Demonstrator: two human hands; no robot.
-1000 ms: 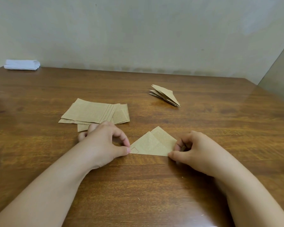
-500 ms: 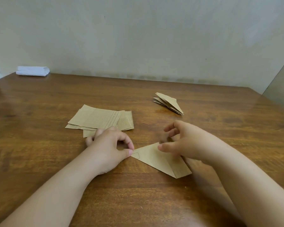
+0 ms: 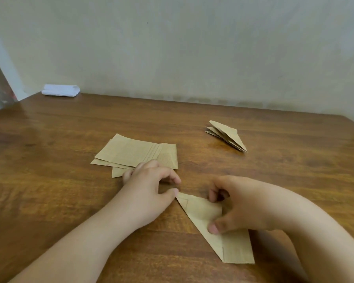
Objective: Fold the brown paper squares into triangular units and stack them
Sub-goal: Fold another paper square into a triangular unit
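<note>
A brown folded paper, a long triangle, lies flat on the wooden table in front of me, one point up left and its wide end toward me on the right. My left hand has its fingers curled, and its thumb tip pins the paper's upper-left corner. My right hand grips the paper's middle, thumb pressing on top and curled fingers at its far edge. A loose pile of unfolded brown squares lies just beyond my left hand. A small stack of folded triangles sits farther back on the right.
A folded white cloth lies at the table's far left corner against the pale wall. The table's left edge runs close by it, and the right edge shows at far right.
The paper has swung round clockwise about the corner under my left thumb, its wide end now nearer me. My right hand moved from its right corner onto its middle. The camera tilted down slightly.
</note>
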